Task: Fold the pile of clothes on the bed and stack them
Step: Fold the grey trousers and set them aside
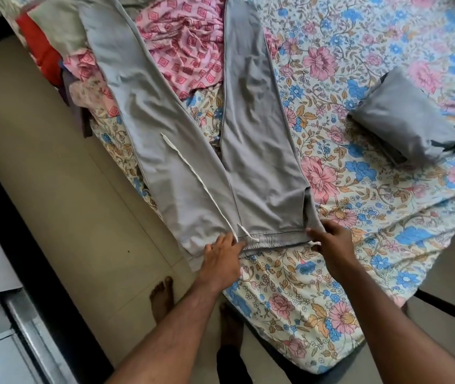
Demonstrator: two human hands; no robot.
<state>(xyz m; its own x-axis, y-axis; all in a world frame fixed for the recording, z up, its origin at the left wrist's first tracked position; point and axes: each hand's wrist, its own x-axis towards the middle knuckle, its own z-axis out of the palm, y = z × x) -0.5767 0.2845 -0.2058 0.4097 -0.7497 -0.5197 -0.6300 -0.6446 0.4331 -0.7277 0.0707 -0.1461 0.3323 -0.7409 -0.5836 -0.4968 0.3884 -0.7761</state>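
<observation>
Nearest the lens, two bare forearms reaching forward over the bed's edge. Beyond them, spread under everything the fingers touch, a floral bedsheet (359, 189) in pink, blue and cream. Lying flat on it, grey trousers (187, 162), waistband at the fingertips, both legs running away from the hands and parting into a V. Further out past the fingers, under and between the trouser legs, a pile of unfolded clothes (182, 48): pink patterned cloth, something red at the far left edge. Well off to the right of the right hand, a folded grey garment (403, 120) sitting alone on the sheet. Left hand (222, 256) on the waistband's left part, fingers bent down onto the cloth beside the drawstring knot; whether pinching or only pressing, cannot tell. Right hand (331, 239) at the waistband's right corner, fingers curled round the fabric edge, gripping it. Between the two hands, the gathered elastic waistband. Starting just by the left fingertips and trailing up over the left leg, a white drawstring (201, 184); its short other end close beside the same fingers.
</observation>
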